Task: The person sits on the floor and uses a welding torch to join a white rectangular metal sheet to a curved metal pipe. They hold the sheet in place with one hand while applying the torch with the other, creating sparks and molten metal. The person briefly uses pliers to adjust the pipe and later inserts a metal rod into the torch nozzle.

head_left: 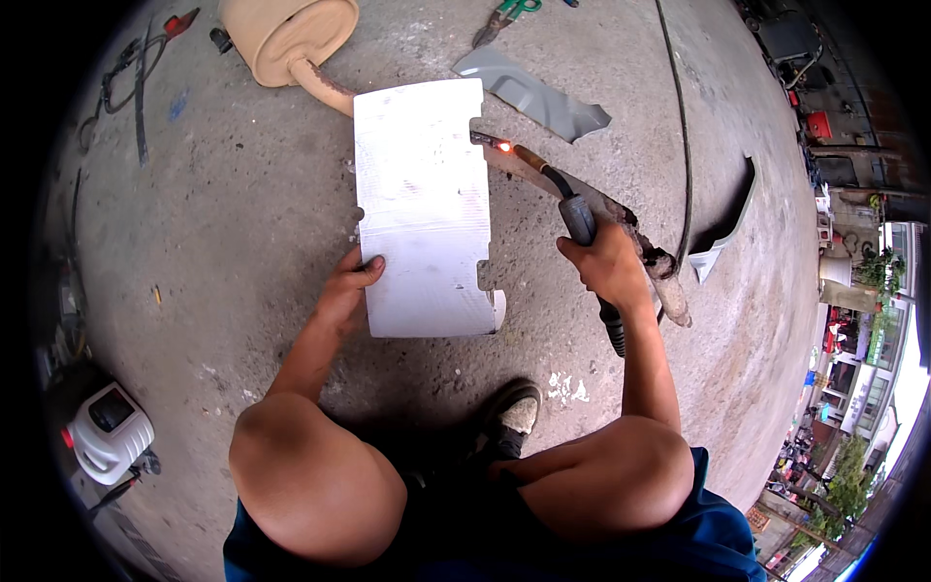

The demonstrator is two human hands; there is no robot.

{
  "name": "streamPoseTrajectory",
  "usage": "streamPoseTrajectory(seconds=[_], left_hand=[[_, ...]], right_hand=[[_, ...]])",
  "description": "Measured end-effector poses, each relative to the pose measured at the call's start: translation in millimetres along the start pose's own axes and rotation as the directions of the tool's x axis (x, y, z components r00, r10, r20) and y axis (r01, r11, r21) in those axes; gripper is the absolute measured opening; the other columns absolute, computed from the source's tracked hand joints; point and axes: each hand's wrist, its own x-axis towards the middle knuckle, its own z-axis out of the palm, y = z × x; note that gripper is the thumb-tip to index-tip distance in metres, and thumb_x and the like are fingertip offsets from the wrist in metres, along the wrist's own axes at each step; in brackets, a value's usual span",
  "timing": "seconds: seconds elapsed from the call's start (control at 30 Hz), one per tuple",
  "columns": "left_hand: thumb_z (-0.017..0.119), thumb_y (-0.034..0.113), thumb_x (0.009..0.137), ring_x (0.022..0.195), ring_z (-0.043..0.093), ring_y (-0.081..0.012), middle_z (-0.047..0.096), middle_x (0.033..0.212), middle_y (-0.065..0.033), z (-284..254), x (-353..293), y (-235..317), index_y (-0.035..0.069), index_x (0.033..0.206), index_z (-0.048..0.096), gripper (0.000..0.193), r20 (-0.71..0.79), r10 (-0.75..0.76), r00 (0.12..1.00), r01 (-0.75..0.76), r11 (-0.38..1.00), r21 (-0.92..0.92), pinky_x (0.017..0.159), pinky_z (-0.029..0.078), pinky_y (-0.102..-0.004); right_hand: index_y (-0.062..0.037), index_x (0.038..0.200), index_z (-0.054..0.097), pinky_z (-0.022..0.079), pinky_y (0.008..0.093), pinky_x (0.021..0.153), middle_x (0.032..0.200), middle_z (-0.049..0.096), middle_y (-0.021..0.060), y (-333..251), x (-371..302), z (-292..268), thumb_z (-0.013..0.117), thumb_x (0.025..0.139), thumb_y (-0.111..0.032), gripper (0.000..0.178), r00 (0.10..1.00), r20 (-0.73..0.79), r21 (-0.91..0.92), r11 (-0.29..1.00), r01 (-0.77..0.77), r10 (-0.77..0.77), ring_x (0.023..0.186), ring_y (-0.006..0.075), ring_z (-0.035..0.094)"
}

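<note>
My left hand pinches the lower left edge of a white cardboard sheet with notched sides, thumb on top. My right hand is wrapped round the black handle of a welding torch, whose brown nozzle points up and left. Just beyond the nozzle, a small spot glows orange on a rusty exhaust pipe. The pipe runs from under the sheet to a corroded, broken end at the right. A tan muffler lies at the far left of the sheet, its short pipe passing behind it.
A bent grey metal piece and green-handled snips lie at the far side. Another curved metal piece lies right, past a black cable. A white jug stands at left; a black cable with a red clamp lies far left.
</note>
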Motion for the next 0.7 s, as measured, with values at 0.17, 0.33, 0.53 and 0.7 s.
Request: streamPoseTrajectory(seconds=[0.17, 0.33, 0.53, 0.7], left_hand=[[0.056, 0.018, 0.091, 0.116, 0.050, -0.0279, 0.053, 0.125, -0.0128, -33.1, -0.1, 27.6, -0.001, 0.134, 0.037, 0.050, -0.181, 0.129, 0.975, -0.159, 0.974, -0.162, 0.100, 0.037, -0.0440], [0.053, 0.015, 0.093, 0.119, 0.048, -0.0275, 0.050, 0.130, -0.0132, -61.2, -19.9, 50.8, -0.002, 0.134, 0.037, 0.047, -0.161, 0.225, 0.961, -0.243, 0.965, -0.102, 0.102, 0.036, -0.0426], [0.052, 0.009, 0.091, 0.116, 0.051, -0.0255, 0.053, 0.126, -0.0124, -62.7, -80.0, 68.5, -0.003, 0.132, 0.040, 0.043, -0.248, 0.111, 0.962, -0.121, 0.992, -0.026, 0.101, 0.038, -0.0402], [0.051, 0.008, 0.091, 0.112, 0.053, -0.0249, 0.056, 0.119, -0.0119, -14.4, -147.5, 125.8, -0.004, 0.128, 0.043, 0.040, -0.296, -0.009, 0.955, 0.015, 1.000, 0.016, 0.098, 0.040, -0.0392]], right_hand=[[0.0044, 0.090, 0.058, 0.043, 0.0370, 0.053, 0.058, 0.052, 0.0141, -11.6, -12.2, -10.1, 0.068, 0.079, -0.023, 0.032, 1.000, -0.007, 0.028, 0.999, 0.016, -0.016, 0.051, 0.0213, 0.054], [0.0040, 0.091, 0.057, 0.042, 0.0385, 0.058, 0.064, 0.051, 0.0192, -16.4, -47.4, -32.8, 0.069, 0.078, -0.022, 0.032, 1.000, 0.012, 0.043, 0.999, 0.017, -0.017, 0.060, 0.0274, 0.048], [-0.0039, 0.099, 0.058, 0.047, 0.0439, 0.067, 0.076, 0.061, 0.0234, -8.8, -96.5, -87.9, 0.065, 0.078, -0.024, 0.029, 0.957, 0.243, -0.035, 0.987, -0.157, 0.161, 0.077, 0.0417, 0.060], [-0.0102, 0.108, 0.057, 0.049, 0.0455, 0.069, 0.081, 0.064, 0.0217, 13.8, -124.7, -160.6, 0.065, 0.079, -0.026, 0.033, 0.953, 0.204, -0.093, 0.973, -0.210, 0.225, 0.082, 0.0412, 0.060]])
